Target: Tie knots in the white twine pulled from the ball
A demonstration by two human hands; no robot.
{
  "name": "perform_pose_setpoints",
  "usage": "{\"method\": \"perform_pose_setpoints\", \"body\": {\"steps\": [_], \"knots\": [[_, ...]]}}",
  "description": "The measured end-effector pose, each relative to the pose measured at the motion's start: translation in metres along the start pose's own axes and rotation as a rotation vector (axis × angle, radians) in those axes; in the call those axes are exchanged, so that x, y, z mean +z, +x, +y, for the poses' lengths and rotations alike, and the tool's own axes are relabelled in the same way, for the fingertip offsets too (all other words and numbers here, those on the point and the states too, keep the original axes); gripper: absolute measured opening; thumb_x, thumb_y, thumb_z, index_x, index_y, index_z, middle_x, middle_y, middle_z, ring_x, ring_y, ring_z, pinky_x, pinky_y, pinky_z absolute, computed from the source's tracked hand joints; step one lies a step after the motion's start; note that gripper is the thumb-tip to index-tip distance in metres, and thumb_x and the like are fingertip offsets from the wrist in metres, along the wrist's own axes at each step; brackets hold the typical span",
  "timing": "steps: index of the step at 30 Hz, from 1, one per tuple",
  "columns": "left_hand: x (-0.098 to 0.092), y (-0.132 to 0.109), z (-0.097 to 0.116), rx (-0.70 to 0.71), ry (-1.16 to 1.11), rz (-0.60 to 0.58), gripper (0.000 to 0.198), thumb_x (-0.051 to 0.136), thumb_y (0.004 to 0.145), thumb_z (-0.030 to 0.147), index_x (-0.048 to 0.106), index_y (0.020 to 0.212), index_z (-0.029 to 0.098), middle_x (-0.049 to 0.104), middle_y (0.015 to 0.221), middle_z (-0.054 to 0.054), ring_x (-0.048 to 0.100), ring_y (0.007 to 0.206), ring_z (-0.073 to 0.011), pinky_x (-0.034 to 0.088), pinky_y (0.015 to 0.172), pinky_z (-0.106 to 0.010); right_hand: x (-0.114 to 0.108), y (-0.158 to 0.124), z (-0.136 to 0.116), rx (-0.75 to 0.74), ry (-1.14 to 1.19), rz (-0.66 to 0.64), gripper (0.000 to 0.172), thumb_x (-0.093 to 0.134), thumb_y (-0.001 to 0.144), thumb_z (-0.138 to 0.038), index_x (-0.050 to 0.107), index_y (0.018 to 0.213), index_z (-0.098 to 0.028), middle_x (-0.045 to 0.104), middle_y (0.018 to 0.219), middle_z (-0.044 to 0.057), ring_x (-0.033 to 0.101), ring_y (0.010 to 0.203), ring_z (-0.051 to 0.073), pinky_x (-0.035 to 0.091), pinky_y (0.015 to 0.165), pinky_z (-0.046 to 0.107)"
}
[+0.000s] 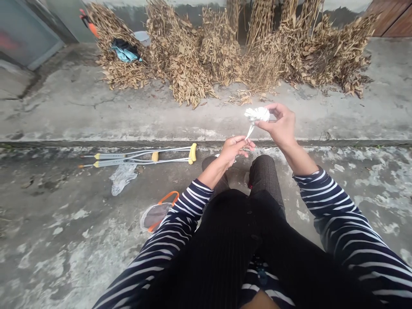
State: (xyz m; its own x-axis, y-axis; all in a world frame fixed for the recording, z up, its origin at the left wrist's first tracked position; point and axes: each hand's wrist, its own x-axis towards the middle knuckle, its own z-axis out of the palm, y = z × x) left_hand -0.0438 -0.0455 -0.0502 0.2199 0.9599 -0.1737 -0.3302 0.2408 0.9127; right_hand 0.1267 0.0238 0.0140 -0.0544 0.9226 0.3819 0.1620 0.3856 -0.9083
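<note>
A crumpled white ruffled bundle (258, 114) with thin dark lines is pinched between the thumb and fingers of my right hand (283, 125). I cannot make out whether it is paper, plastic or cloth. From its lower side a narrow white strip (250, 131) runs down to my left hand (232, 150). The thumb and forefinger there close on the strip's end, while the other fingers are partly spread. Both hands are raised in front of my knees, near the edge of the concrete step.
Dried plant bundles (199, 51) lean along the wall. On the ground to the left lie crutches (161, 156) with yellow pads, a clear plastic bag (122, 178) and a bag with orange handles (156, 214). A raised concrete ledge (144, 116) crosses ahead.
</note>
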Motion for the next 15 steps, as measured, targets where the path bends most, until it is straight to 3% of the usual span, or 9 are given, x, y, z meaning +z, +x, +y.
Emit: {"method": "perform_pose_setpoints", "body": {"steps": [5,9,15], "knots": [[-0.005,-0.009,-0.011,-0.053,-0.091,-0.19,0.04,0.078,0.086,0.048,0.061,0.098,0.014,0.074,0.077,-0.006,0.064,0.054,-0.0112,0.047,0.048,-0.021,-0.004,0.007,-0.003,-0.059,-0.033,-0.03,0.048,0.097,0.062,-0.038,0.07,0.1,-0.025,0.071,0.109,0.006,0.066,0.119,0.029,0.065,0.082,0.037],[-0.016,-0.011,-0.011,-0.152,-0.198,-0.31,0.033,0.072,0.087,0.045,0.058,0.089,0.016,0.069,0.062,-0.003,0.055,0.04,-0.0111,0.04,0.041,-0.022,-0.004,0.003,-0.012,-0.067,-0.031,-0.079,0.046,0.096,0.064,-0.038,0.07,0.101,-0.027,0.071,0.115,0.006,0.067,0.12,0.03,0.066,0.084,0.039],[-0.034,-0.001,-0.008,-0.319,-0.193,-0.407,0.032,0.071,0.086,0.044,0.056,0.077,0.017,0.062,0.053,-0.001,0.044,0.032,-0.0083,0.032,0.034,-0.02,-0.006,-0.014,-0.057,-0.025,0.104,-0.276,0.049,0.099,0.061,-0.037,0.071,0.101,-0.027,0.074,0.116,0.006,0.072,0.111,0.028,0.067,0.094,0.044]]}}
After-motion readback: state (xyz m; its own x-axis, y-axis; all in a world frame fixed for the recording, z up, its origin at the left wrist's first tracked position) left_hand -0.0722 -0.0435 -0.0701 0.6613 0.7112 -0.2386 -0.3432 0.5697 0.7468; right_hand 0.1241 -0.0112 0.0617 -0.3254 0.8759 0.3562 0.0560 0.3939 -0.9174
